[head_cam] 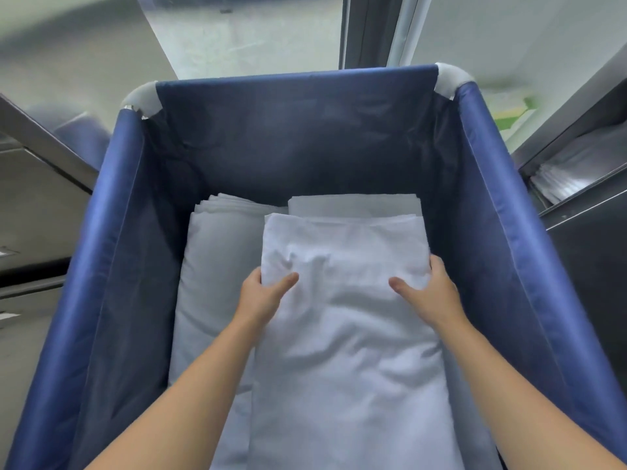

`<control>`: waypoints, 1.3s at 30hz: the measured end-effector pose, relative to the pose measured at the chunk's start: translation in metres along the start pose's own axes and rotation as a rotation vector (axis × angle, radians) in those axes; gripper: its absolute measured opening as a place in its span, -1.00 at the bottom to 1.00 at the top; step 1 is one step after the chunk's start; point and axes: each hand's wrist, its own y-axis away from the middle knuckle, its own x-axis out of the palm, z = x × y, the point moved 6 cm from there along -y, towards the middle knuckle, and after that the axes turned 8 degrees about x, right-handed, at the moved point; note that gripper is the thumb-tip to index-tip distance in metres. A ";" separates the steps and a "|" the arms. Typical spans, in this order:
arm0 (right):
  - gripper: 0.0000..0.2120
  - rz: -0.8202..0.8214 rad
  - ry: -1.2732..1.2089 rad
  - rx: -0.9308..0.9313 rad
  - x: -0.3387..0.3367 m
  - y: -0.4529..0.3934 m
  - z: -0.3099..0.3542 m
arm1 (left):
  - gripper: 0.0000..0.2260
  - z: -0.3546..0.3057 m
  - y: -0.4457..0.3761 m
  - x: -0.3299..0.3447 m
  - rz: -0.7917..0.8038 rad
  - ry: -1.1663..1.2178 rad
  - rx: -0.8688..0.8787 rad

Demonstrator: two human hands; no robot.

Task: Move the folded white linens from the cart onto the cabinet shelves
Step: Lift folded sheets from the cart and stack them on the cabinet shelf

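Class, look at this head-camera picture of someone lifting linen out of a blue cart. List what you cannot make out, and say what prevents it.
- Fingers of the left hand and right hand: tucked under the top folded linen; only thumbs show.
- Depth of the linen stack and the cart floor: covered by linen.
- Shelf contents at right: blurred and cut by the frame edge.
- Green item beyond the cart: blurred.

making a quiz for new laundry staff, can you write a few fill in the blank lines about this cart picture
1. The cart has fabric walls coloured ____.
2. The left hand and right hand both grip the top folded ____.
3. On top of the fabric, each hand shows its ____.
4. A second white pile lies to the ____ of the gripped one.

Missing words: blue; linen; thumb; left
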 end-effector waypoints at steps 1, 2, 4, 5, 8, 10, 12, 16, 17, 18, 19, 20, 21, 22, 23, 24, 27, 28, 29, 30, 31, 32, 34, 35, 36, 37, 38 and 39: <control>-0.35 0.003 0.006 0.020 0.008 -0.003 -0.012 | -0.76 0.010 -0.006 0.000 -0.030 -0.017 0.016; -0.32 -0.011 0.003 0.045 0.012 -0.003 -0.022 | -0.76 0.019 -0.011 0.000 -0.061 -0.031 0.033; -0.35 -0.064 -0.011 0.082 0.020 -0.003 -0.037 | -0.71 0.036 -0.020 0.005 -0.113 -0.069 0.084; -0.37 -0.099 -0.021 0.082 0.023 -0.001 -0.041 | -0.69 0.043 -0.021 0.007 -0.147 -0.095 0.113; -0.41 -0.224 -0.044 0.025 0.031 0.001 -0.048 | -0.72 0.053 -0.023 0.011 -0.255 -0.211 0.234; -0.45 -0.275 -0.094 -0.025 0.037 0.002 -0.051 | -0.71 0.059 -0.021 0.014 -0.306 -0.232 0.298; -0.49 -0.299 -0.137 -0.056 0.041 0.000 -0.056 | -0.65 0.066 -0.021 0.016 -0.362 -0.252 0.328; -0.48 -0.320 -0.137 -0.092 0.043 -0.002 -0.060 | -0.56 0.073 -0.018 0.018 -0.401 -0.234 0.312; -0.47 -0.320 -0.130 -0.094 0.042 0.000 -0.059 | -0.53 0.073 -0.017 0.016 -0.388 -0.218 0.283; -0.48 -0.319 -0.122 -0.089 0.040 0.002 -0.058 | -0.51 0.074 -0.017 0.014 -0.369 -0.205 0.250; -0.48 -0.315 -0.106 -0.077 0.038 0.004 -0.056 | -0.50 0.074 -0.017 0.011 -0.350 -0.196 0.228; -0.49 -0.307 -0.088 -0.057 0.036 0.005 -0.055 | -0.53 0.071 -0.016 0.008 -0.330 -0.193 0.224; -0.50 -0.292 -0.076 -0.033 0.034 0.008 -0.055 | -0.59 0.067 -0.014 0.005 -0.313 -0.194 0.236; -0.54 -0.274 -0.075 -0.015 0.031 0.009 -0.056 | -0.64 0.061 -0.012 0.002 -0.305 -0.194 0.257; -0.58 -0.258 -0.083 -0.016 0.029 0.011 -0.055 | -0.68 0.053 -0.008 -0.001 -0.305 -0.198 0.285; -0.62 -0.250 -0.097 -0.035 0.026 0.015 -0.052 | -0.69 0.045 -0.003 -0.005 -0.305 -0.212 0.312; -0.70 -0.256 -0.137 -0.123 0.024 0.030 -0.032 | -0.68 0.025 0.017 -0.017 -0.329 -0.282 0.368; -0.72 -0.248 -0.146 -0.154 0.026 0.037 -0.020 | -0.66 0.021 0.023 -0.026 -0.345 -0.309 0.378; -0.72 -0.236 -0.149 -0.183 0.032 0.043 -0.007 | -0.65 0.016 0.028 -0.036 -0.368 -0.325 0.384; -0.71 -0.219 -0.143 -0.208 0.039 0.048 0.005 | -0.64 0.013 0.031 -0.049 -0.389 -0.339 0.384; -0.70 -0.197 -0.133 -0.230 0.049 0.053 0.019 | -0.64 0.008 0.033 -0.064 -0.412 -0.357 0.388; -0.68 -0.174 -0.123 -0.244 0.059 0.057 0.030 | -0.64 0.003 0.034 -0.079 -0.432 -0.389 0.394; -0.67 -0.128 -0.114 -0.253 0.083 0.062 0.049 | -0.63 -0.010 0.031 -0.110 -0.462 -0.478 0.415; -0.66 -0.106 -0.109 -0.253 0.096 0.065 0.057 | -0.62 -0.016 0.029 -0.123 -0.467 -0.530 0.422; -0.66 -0.083 -0.105 -0.253 0.110 0.067 0.063 | -0.61 -0.022 0.025 -0.135 -0.470 -0.584 0.426; -0.66 -0.059 -0.099 -0.257 0.126 0.069 0.069 | -0.60 -0.027 0.020 -0.146 -0.473 -0.641 0.428; -0.66 -0.035 -0.088 -0.265 0.140 0.070 0.074 | -0.59 -0.028 0.015 -0.154 -0.477 -0.698 0.420; -0.67 -0.017 -0.074 -0.278 0.155 0.071 0.078 | -0.58 -0.027 0.010 -0.161 -0.478 -0.749 0.413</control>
